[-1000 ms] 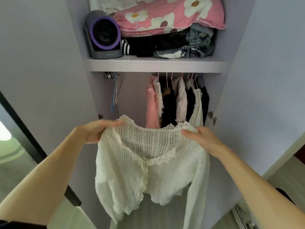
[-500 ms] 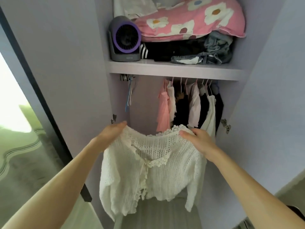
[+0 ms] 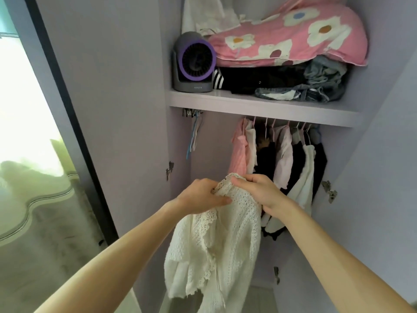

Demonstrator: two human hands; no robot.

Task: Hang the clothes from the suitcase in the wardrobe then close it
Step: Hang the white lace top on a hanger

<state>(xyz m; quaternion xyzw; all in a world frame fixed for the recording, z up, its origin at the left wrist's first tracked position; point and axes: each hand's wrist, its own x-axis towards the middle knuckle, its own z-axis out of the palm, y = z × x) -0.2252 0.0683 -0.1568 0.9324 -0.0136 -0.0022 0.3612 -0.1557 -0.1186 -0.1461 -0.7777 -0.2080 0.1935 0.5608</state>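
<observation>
Two hands are seen in the head view, brought close together in front of the open wardrobe (image 3: 216,141). The white knit cardigan (image 3: 221,240) is gathered between them at its lace-edged neckline. The rest of it hangs below the wrists, folded on itself, before the lower compartment.

Half a second ago the cardigan was held spread wide, with the hands well apart at its shoulders. Now the shoulders have been drawn together and the fabric is bunched.

The left hand (image 3: 203,195) is curled round the top edge from the left, with the thumb laid over the knit. The right hand (image 3: 261,193) is clamped on the same edge from the right, with the fingers folded over the lace trim. The two hands are nearly touching.

Behind them, hung clothes (image 3: 282,154) are seen on the rail's right part and empty hangers (image 3: 194,136) at its left end. On the shelf (image 3: 248,105) above, a small fan (image 3: 194,64), a flowered pillow (image 3: 288,41) and folded clothes (image 3: 259,80) are stored.
</observation>
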